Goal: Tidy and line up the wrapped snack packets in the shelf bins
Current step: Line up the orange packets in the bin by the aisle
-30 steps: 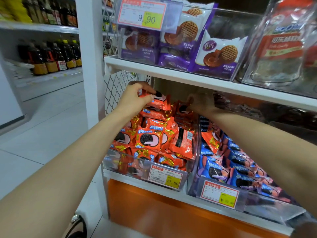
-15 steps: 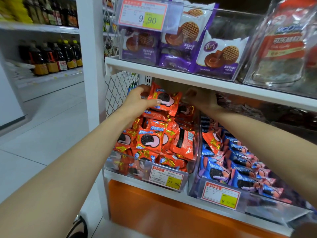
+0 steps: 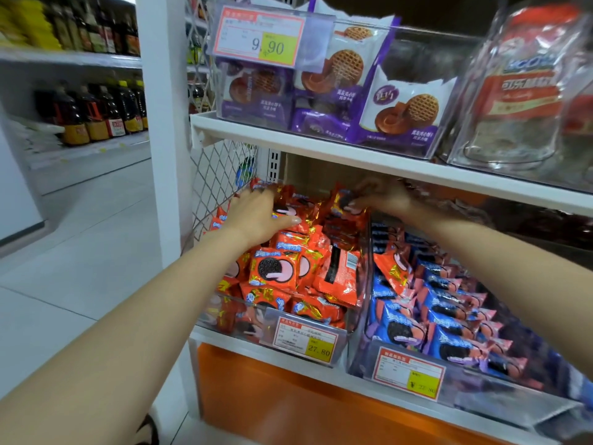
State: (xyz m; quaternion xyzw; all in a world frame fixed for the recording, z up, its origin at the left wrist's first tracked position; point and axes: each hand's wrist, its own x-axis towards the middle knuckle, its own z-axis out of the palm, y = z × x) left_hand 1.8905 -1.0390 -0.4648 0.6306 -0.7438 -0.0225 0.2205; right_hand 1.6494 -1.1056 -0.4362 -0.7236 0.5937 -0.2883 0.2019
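The bare left arm (image 3: 128, 316) and right arm (image 3: 500, 268) are reaching forward, both nearly straight. The left hand (image 3: 260, 216) is lying palm down, fingers extended, thumb pointing right. The right hand (image 3: 383, 197) is sitting slightly higher, fingers bending downward, its grip blurred.

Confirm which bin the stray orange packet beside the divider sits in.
The blue-packet bin: the stray orange packet lies right of the clear divider, tilted among blue packets.

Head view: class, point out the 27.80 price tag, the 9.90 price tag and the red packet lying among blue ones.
27.80 price tag (image 3: 305, 339), head view, label centre.
9.90 price tag (image 3: 260, 37), head view, label centre.
red packet (image 3: 392, 272), head view, wrapper front.
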